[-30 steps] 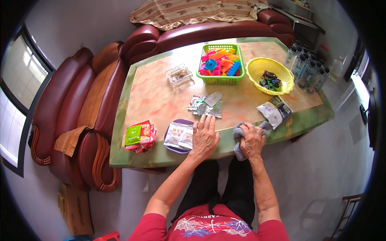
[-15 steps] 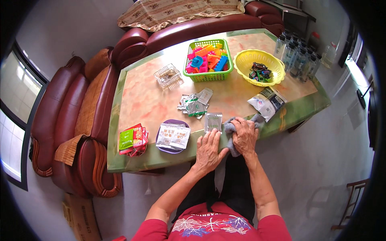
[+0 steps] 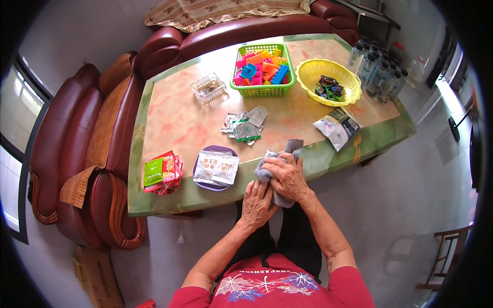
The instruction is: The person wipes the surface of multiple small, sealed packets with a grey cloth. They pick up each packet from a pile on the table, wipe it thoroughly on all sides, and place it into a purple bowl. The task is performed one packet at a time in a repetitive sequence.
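My right hand (image 3: pixel 288 178) presses a bunched grey cloth (image 3: pixel 294 146) onto the near edge of the table, its fingers bent over the cloth. Just left of it, my left hand (image 3: pixel 258 206) lies with fingers stretched out at the table edge, beside the cloth. A silver sachet is mostly hidden beneath the cloth and right hand. Left of my hands, a purple bowl (image 3: pixel 196 180) holds white sachets (image 3: pixel 216 168). Farther in lies a loose pile of silver and green sachets (image 3: pixel 243 128).
Red and green packets (image 3: pixel 164 172) stand at the near left. Behind are a clear plastic box (image 3: pixel 209 89), a green basket (image 3: pixel 263 91) of toy blocks and a yellow colander (image 3: pixel 321 66). A white and dark bag (image 3: pixel 338 128) and several bottles (image 3: pixel 377 72) are at right.
My right hand and the cloth have moved left, over the silver sachet that lay in front of my left hand. My left hand has drawn slightly back toward me.
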A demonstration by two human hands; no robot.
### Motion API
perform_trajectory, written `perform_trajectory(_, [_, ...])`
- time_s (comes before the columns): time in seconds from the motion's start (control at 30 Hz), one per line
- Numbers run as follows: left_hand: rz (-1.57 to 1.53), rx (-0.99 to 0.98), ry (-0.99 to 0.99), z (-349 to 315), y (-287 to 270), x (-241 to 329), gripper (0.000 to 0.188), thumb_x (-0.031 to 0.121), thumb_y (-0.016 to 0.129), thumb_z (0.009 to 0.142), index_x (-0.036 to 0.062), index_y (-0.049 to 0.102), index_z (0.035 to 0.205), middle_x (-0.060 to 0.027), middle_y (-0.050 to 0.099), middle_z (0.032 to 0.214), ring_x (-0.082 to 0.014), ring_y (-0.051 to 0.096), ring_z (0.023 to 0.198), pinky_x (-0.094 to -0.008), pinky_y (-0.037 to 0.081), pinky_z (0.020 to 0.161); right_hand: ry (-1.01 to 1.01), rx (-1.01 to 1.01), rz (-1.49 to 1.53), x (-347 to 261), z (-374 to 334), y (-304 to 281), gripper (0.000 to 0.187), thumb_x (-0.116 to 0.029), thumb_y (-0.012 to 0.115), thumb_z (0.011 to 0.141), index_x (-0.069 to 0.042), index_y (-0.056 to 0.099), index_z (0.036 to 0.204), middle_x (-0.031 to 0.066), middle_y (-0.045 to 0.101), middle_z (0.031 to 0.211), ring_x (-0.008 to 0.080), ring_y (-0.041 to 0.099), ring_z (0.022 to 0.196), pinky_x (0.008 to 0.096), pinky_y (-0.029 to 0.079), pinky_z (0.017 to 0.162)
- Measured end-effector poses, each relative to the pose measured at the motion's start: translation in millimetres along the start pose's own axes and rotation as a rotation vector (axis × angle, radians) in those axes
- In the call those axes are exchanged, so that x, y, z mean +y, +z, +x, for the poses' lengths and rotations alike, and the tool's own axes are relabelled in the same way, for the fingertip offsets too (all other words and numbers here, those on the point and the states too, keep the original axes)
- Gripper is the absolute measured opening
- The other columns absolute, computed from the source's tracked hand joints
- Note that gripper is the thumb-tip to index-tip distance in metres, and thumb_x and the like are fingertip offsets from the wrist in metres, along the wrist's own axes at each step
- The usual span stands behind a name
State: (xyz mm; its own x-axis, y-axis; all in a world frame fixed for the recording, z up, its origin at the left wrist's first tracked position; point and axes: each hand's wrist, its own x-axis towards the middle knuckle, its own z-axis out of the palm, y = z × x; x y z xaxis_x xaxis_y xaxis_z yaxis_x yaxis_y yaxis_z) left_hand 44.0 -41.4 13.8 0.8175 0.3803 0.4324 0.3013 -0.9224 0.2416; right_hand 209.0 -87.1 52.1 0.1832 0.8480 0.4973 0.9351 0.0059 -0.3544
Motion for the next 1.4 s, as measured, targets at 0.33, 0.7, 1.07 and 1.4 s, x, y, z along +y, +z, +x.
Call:
perform_trajectory(0.33, [0.046, -0.051, 0.001, 6.0, -10.4, 4.5, 0.071, 0.031, 0.075, 0.074, 0.0041, 0.047, 0.134, -0.015, 0.038, 0.146, -0.0294, 0.032, 0.14, -0.0465, 0.022, 0.113, 0.004, 0.067, -0.049, 24.5, 23.7, 16.8, 0.031, -0.017, 0.067, 0.074, -0.023, 0.069, 0.104, -0.0089, 0.064, 0.117, 0.0237, 0.052, 0.11, 0.0477, 0.037, 0.086])
perform_trajectory(0.7, [-0.087, 0.08, -0.065, -2.8, 4.1, 3.0, 0.067, 0.023, 0.073, 0.074, 0.0079, 0.051, 0.135, -0.0186, 0.037, 0.146, -0.0331, 0.034, 0.138, -0.0473, 0.024, 0.112, -0.073, -0.163, 0.067, 5.2, 6.2, -15.7, 0.039, -0.021, 0.068, 0.068, -0.023, 0.069, 0.107, -0.0084, 0.064, 0.12, 0.0236, 0.05, 0.111, 0.048, 0.036, 0.089])
perform_trajectory(1.07, [0.02, 0.059, -0.107, 3.2, -3.7, 9.2, 0.071, 0.018, 0.075, 0.068, 0.0135, 0.051, 0.134, -0.0132, 0.04, 0.144, -0.0302, 0.034, 0.139, -0.0478, 0.024, 0.112, 0.33, 0.103, -0.241, -6.3, 6.6, 22.5, 0.04, -0.024, 0.068, 0.073, -0.022, 0.065, 0.113, -0.0041, 0.059, 0.126, 0.022, 0.049, 0.115, 0.055, 0.035, 0.09])
perform_trajectory(1.4, [-0.077, 0.098, -0.14, 17.0, -18.9, 13.5, 0.073, 0.022, 0.077, 0.066, 0.0073, 0.05, 0.132, -0.0102, 0.05, 0.131, -0.0298, 0.044, 0.128, -0.0449, 0.029, 0.107, -0.029, -0.095, 0.053, 18.6, -36.5, -32.4, 0.047, -0.005, 0.064, 0.07, -0.02, 0.066, 0.115, -0.0047, 0.061, 0.126, 0.0231, 0.051, 0.117, 0.0444, 0.039, 0.089])
